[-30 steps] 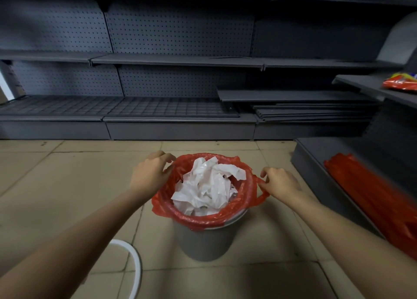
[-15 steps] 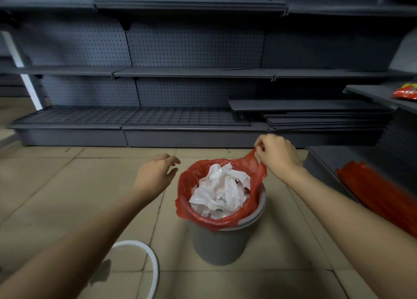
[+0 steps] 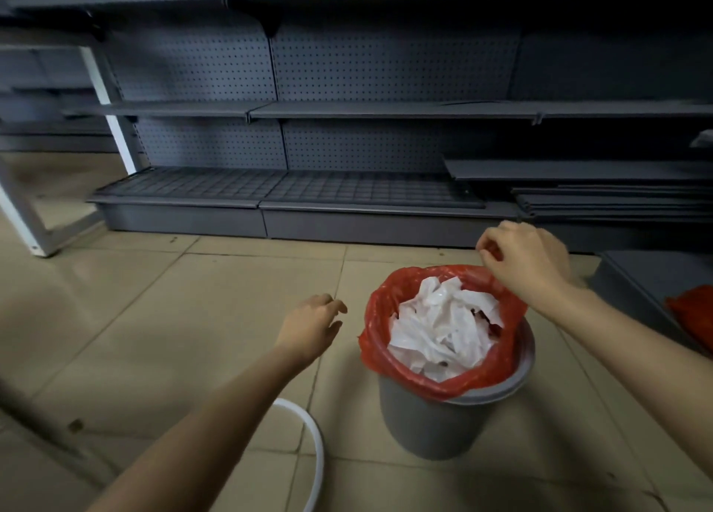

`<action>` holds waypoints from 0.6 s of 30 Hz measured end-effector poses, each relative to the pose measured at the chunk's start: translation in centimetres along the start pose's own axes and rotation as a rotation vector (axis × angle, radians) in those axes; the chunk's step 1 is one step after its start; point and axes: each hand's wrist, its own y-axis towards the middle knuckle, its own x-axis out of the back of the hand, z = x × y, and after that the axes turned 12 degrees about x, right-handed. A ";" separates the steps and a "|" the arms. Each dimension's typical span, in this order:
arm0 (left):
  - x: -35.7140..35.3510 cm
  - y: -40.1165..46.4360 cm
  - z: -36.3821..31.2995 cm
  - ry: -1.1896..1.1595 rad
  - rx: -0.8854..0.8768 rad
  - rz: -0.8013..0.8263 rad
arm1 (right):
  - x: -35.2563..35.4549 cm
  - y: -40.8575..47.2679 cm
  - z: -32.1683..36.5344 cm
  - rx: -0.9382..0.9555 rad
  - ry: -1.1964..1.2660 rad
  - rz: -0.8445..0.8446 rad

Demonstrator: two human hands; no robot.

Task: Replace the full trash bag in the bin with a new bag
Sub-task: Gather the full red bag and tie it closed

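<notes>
- Head view: a round grey plastic bin [image 3: 436,419] stands on the beige tiled floor [image 3: 193,299] in front of dark grey shop shelving, lined with a red plastic trash bag [image 3: 376,318] whose edge is folded over most of the rim.
- Crumpled white paper and plastic waste [image 3: 443,330] fills the bag to the top.
- At the far right edge of the bag, the person's right hand [image 3: 528,260] is curled, thumb and fingers pinching the red film and lifting it off the rim there; the grey rim shows bare on that side.
- The left hand [image 3: 308,328] hangs just left of the bin, fingers loosely spread, holding nothing and clear of the bag.
- A white curved hoop [image 3: 314,446] lies on the tiles beneath the left forearm.
- Behind, the perforated grey metal shelving [image 3: 347,110] runs across the wall, a stack of loose shelf boards [image 3: 617,199] at right.
- More red plastic [image 3: 690,314] lies on a low shelf at the right edge.
</notes>
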 end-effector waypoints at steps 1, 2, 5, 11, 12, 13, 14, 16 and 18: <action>-0.7 0.1 0.0 0.007 -0.022 0.019 | -0.4 -0.1 -0.1 0.013 -0.011 -0.007; -1.4 0.2 0.0 0.013 -0.043 0.037 | -0.6 -0.1 -0.2 0.018 -0.013 -0.014; -3.4 0.3 0.1 0.023 -0.080 0.080 | -1.2 -0.1 -0.9 0.000 0.001 -0.030; -6.0 0.6 0.9 0.091 -0.211 0.081 | -2.5 -0.4 -1.6 -0.038 0.024 0.004; -6.4 0.7 0.9 0.112 -0.237 0.083 | -2.7 -0.5 -1.6 -0.045 0.025 0.010; -6.7 0.7 0.9 0.125 -0.262 0.077 | -2.8 -0.5 -1.6 -0.052 0.026 0.013; -6.9 0.8 0.8 0.137 -0.284 0.067 | -2.9 -0.5 -1.6 -0.057 0.027 0.013; -7.2 0.8 0.3 0.172 -0.312 0.044 | -2.9 -0.6 -1.5 -0.064 0.024 0.014; -7.2 0.9 0.0 0.185 -0.313 0.008 | -2.8 -0.7 -1.4 -0.068 0.017 0.018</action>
